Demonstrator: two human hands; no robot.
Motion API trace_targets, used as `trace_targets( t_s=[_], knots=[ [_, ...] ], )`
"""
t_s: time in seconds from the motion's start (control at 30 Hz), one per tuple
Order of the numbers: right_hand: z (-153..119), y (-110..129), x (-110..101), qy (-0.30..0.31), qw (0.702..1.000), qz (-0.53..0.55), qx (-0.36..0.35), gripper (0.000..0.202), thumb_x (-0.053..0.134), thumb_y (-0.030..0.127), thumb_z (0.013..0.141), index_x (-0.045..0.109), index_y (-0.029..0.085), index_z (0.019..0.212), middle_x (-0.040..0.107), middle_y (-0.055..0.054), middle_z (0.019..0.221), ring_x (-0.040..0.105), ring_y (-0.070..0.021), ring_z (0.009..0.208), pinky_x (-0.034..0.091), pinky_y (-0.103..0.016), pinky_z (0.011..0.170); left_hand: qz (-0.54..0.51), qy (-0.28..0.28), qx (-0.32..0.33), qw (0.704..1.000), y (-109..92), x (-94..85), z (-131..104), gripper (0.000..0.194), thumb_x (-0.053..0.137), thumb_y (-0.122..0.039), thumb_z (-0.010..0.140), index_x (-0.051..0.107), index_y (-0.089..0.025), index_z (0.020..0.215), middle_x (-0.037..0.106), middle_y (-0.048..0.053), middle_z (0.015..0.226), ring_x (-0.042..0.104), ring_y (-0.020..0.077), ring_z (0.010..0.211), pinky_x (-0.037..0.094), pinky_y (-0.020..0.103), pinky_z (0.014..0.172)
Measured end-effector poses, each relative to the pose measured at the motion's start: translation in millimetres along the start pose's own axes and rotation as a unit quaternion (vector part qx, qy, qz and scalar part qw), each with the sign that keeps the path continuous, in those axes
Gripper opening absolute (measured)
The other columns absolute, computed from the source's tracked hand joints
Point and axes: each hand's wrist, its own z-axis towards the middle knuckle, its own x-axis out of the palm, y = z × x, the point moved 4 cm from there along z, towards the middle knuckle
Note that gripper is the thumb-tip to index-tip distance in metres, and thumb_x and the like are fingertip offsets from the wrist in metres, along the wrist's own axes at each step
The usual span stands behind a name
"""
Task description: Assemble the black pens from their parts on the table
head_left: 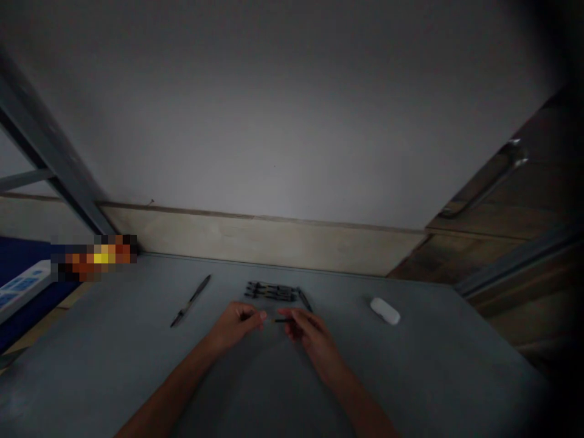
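Note:
Over the middle of the grey table [137, 365], my left hand [239, 325] is closed in a pinch, and whatever lies between its fingertips is too small to make out. Facing it, my right hand [312, 334] grips a thin dark pen part [280, 320] whose tip points toward my left fingers. Just beyond my hands lie several dark pens [272, 291] side by side in a row. One more dark piece [305, 299] rests at a slant at their right end. A single pen [190, 302] lies diagonally to the left of my left hand.
A white rounded case [385, 311] sits on the table at the right. Behind the table's back edge is a pale wall with a wooden strip [255, 240]. A metal post [68, 146] rises at the left, near a blurred-out patch. Wooden panels with a metal handle stand at the right.

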Motion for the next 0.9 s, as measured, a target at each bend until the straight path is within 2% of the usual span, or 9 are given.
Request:
trace_targets(
  t_s=[0.13,0.2,0.3,0.4,0.5,0.7,0.9],
  knots=[
    [-0.1,-1.5,-0.6,0.0,1.0,0.008,-0.001,0.056,0.098,0.079,0.077,0.099,0.025,0.094,0.077,-0.006,0.068,0.061,-0.0186,0.064,0.041,-0.032,0.065,-0.045,-0.029,0.009,0.999,2.0,-1.7,2.0,0.044,0.088,-0.063,0.078,0.068,-0.025,0.068,0.056,-0.003,0.065,0.044,0.0172,0.066,0.035,0.034,0.068],
    [-0.1,-1.6,-0.9,0.001,1.0,0.014,0.002,0.058,0.098,0.079,0.077,0.099,0.024,0.095,0.078,-0.006,0.069,0.063,-0.0189,0.065,0.042,-0.032,0.065,-0.055,-0.037,0.013,0.998,2.3,-1.7,2.6,0.04,0.09,-0.06,0.077,0.07,-0.025,0.072,0.057,-0.003,0.066,0.046,0.0173,0.066,0.036,0.033,0.069],
    [0.3,-0.7,-1.6,0.003,1.0,0.019,0.01,0.06,0.098,0.078,0.078,0.099,0.021,0.096,0.078,-0.008,0.069,0.064,-0.0196,0.065,0.044,-0.032,0.065,-0.049,-0.044,0.022,0.998,0.8,-0.5,2.2,0.045,0.088,-0.066,0.079,0.069,-0.025,0.074,0.056,-0.002,0.067,0.046,0.018,0.067,0.036,0.033,0.069],
    [1.1,0.4,-2.4,0.001,1.0,0.02,0.009,0.061,0.099,0.078,0.077,0.098,0.02,0.094,0.078,-0.009,0.068,0.065,-0.0204,0.064,0.044,-0.033,0.064,-0.025,-0.039,0.022,0.999,-1.5,0.9,0.8,0.056,0.081,-0.075,0.083,0.061,-0.026,0.066,0.051,-0.002,0.064,0.042,0.0184,0.066,0.034,0.035,0.069],
    [1.6,0.0,-2.1,0.005,1.0,0.019,0.01,0.061,0.099,0.08,0.075,0.099,0.021,0.093,0.078,-0.009,0.067,0.066,-0.0214,0.063,0.044,-0.034,0.063,-0.003,-0.034,0.007,0.999,-2.0,0.9,0.1,0.061,0.077,-0.076,0.086,0.053,-0.027,0.058,0.047,-0.001,0.061,0.041,0.0188,0.065,0.034,0.036,0.068],
    [0.1,1.7,-1.1,0.0,1.0,0.021,0.002,0.056,0.096,0.077,0.079,0.099,0.023,0.093,0.078,-0.008,0.067,0.064,-0.0202,0.062,0.044,-0.033,0.063,-0.029,-0.045,0.015,0.998,1.1,-0.6,0.9,0.037,0.087,-0.056,0.085,0.069,-0.027,0.071,0.059,-0.001,0.068,0.048,0.0195,0.068,0.038,0.035,0.069],
    [-0.1,1.7,-1.2,-0.001,1.0,0.021,0.006,0.057,0.097,0.078,0.077,0.099,0.023,0.092,0.077,-0.008,0.066,0.065,-0.0208,0.062,0.045,-0.034,0.063,-0.005,-0.028,0.009,1.0,2.6,0.5,2.8,0.056,0.078,-0.072,0.089,0.061,-0.025,0.063,0.049,-0.003,0.06,0.043,0.0171,0.064,0.034,0.034,0.066]
  ],
)
